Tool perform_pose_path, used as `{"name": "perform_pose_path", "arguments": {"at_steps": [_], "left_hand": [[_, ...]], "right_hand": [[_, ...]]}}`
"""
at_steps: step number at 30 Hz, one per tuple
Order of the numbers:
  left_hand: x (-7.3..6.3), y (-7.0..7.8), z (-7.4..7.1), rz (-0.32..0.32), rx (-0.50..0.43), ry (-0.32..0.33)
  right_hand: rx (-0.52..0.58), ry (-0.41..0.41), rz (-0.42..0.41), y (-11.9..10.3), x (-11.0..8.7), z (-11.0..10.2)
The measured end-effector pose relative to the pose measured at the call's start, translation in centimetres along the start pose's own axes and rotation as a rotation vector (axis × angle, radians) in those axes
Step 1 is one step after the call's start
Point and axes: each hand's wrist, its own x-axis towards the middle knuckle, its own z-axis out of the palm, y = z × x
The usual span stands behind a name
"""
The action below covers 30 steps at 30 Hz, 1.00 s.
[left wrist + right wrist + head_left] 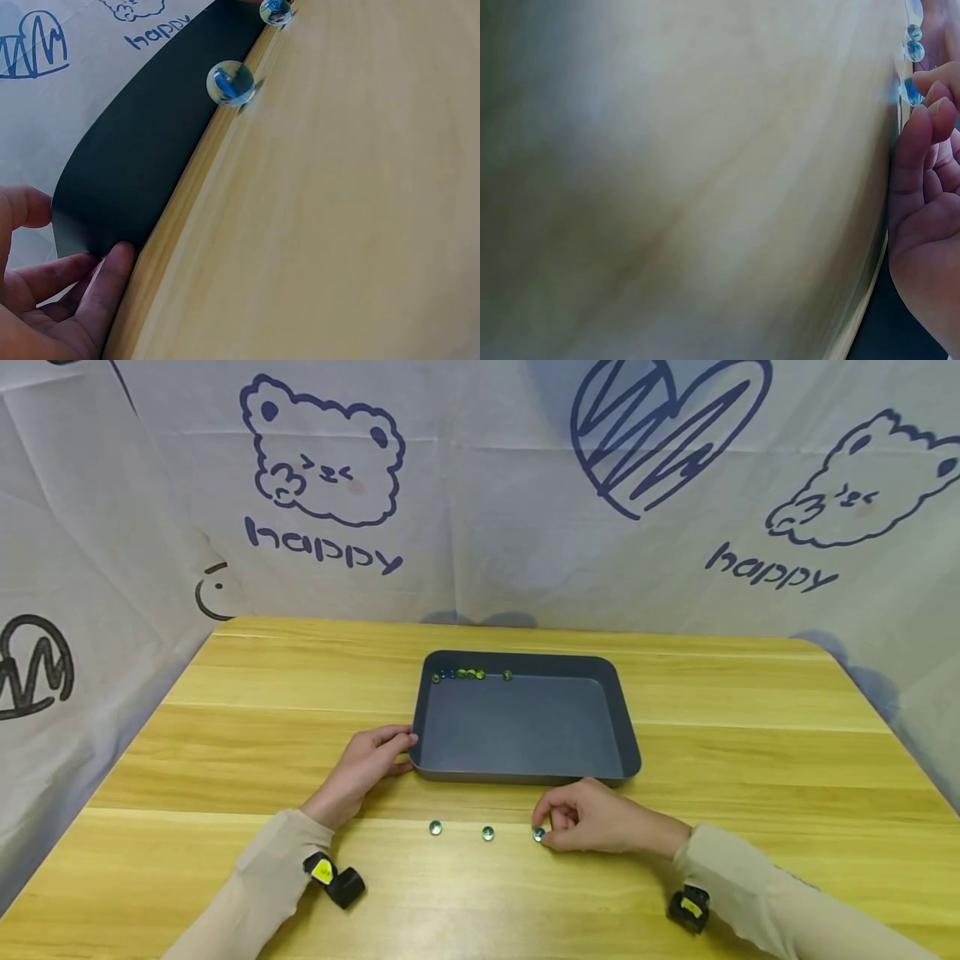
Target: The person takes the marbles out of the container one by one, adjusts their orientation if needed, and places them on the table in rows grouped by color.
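A dark grey rectangular tray (517, 727) stands on the table. At its near left corner my left hand (367, 764) holds it, thumb at the rim and other fingers low against the wall (112, 180). My right hand (592, 817) pinches a clear glass marble with blue inside (538, 834) between thumb and index finger, just in front of the tray, at table level. To its left lie two similar marbles, the middle one (488, 833) and the left one (435, 827). In the right wrist view, the fingers partly cover the pinched marble (911, 91).
Several yellow-green and dark blue marbles (461, 674) lie along the tray's far wall, mostly toward the left corner. The wooden table (750, 760) reaches back to a white cloth (487, 527) with drawings. A black camera is strapped at each wrist.
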Motion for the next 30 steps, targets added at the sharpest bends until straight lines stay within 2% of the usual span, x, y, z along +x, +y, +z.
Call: {"name": "perform_pose_path", "arguments": {"at_steps": [10,18,30], "left_hand": [[-0.04,0.28,0.02,-0.009,0.012,0.002],[-0.12,0.27,-0.01,-0.007,0.010,0.001],[-0.16,0.24,0.00,0.002,0.009,-0.002]], "right_hand": [[0.006,-0.006,0.006,-0.17,-0.04,-0.21],[0.061,-0.008,0.022,-0.21,-0.09,-0.27],[0.061,-0.004,0.020,-0.03,-0.14,-0.27]]}}
